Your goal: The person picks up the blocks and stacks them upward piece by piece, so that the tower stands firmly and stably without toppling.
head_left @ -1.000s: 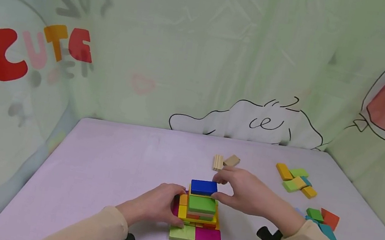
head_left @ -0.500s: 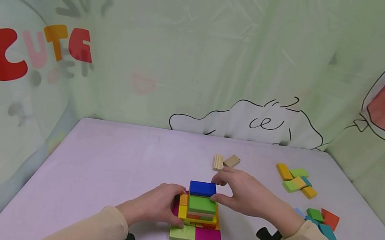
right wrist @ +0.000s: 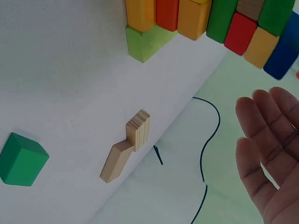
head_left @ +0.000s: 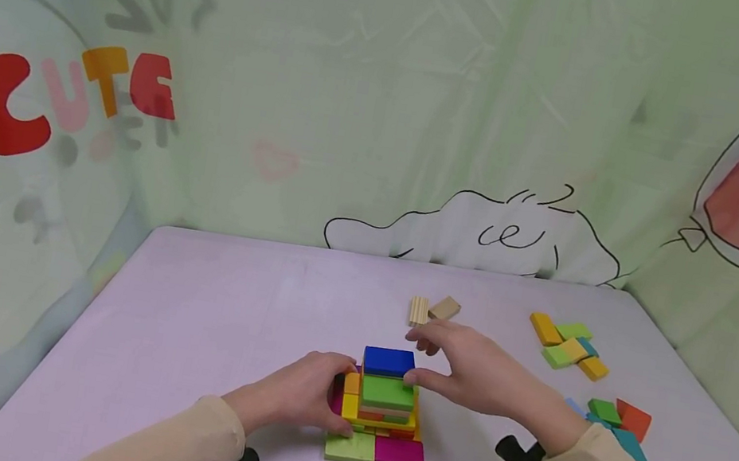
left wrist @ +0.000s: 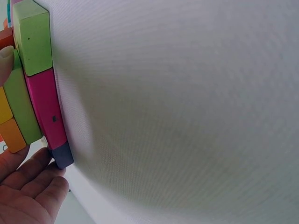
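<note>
A tower of coloured wooden blocks stands near the table's front, with a lime block and a magenta block at its foot. On top lies a blue block, over a green block. My left hand holds the tower's left side, thumb at the front and fingers behind; the left wrist view has those fingers at the lower layers. Just right of the blue block, my right hand is spread, thumb near its right edge. In the right wrist view the right fingers stand apart from the blue block.
Two plain wooden blocks lie behind the tower. Far right is a cluster of yellow, lime and blue blocks; nearer are green, red and teal blocks, partly behind my right arm. A fabric wall borders the table's back.
The blue block shifted slightly left and toward me between the first two frames. My right fingers have since lifted and spread away from it. The left hand stays put.
</note>
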The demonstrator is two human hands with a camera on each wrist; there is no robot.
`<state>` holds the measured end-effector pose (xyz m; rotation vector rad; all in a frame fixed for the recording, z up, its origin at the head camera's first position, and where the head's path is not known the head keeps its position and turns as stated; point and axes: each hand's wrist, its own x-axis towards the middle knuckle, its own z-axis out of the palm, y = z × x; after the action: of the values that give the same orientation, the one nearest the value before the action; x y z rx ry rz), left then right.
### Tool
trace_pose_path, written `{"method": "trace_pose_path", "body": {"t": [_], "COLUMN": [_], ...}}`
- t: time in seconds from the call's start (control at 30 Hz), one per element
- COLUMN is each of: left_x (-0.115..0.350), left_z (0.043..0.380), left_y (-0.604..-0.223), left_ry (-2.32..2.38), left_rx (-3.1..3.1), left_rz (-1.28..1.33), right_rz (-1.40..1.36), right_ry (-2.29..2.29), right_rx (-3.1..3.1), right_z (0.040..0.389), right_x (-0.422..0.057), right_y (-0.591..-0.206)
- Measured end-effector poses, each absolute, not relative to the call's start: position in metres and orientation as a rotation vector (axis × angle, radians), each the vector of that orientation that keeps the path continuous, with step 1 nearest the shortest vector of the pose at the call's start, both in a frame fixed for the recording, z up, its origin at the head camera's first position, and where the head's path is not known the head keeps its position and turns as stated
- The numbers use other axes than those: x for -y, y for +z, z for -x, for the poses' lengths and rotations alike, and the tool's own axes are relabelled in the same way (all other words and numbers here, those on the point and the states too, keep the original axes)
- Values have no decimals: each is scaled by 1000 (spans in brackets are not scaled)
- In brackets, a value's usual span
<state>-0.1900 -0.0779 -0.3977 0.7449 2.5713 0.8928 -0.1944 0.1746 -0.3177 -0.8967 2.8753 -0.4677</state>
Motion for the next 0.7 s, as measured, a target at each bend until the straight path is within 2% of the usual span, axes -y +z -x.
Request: {"method": "trace_pose_path", "body": {"t": [0.1,0.27,0.5,0.7], "left_x": [78,78,79,77], "left_z": [190,190,193,192], "left_y": [-398,-398,-398,-400], "left_ry": [879,858,854,864], "left_rx": [-2585,-2599,-2605,-2592], "left_rz": [-744,-746,-762,-752], "right_rz": [860,669,262,142], "right_ry": [-591,-664,-492,-204], "right_rx": [-2912,-3023,-2997,-2858], "right_z": [205,247,292,305], "right_x": [-192,-248,-321,-344], "right_y": [-318,-330,-356,-375]}}
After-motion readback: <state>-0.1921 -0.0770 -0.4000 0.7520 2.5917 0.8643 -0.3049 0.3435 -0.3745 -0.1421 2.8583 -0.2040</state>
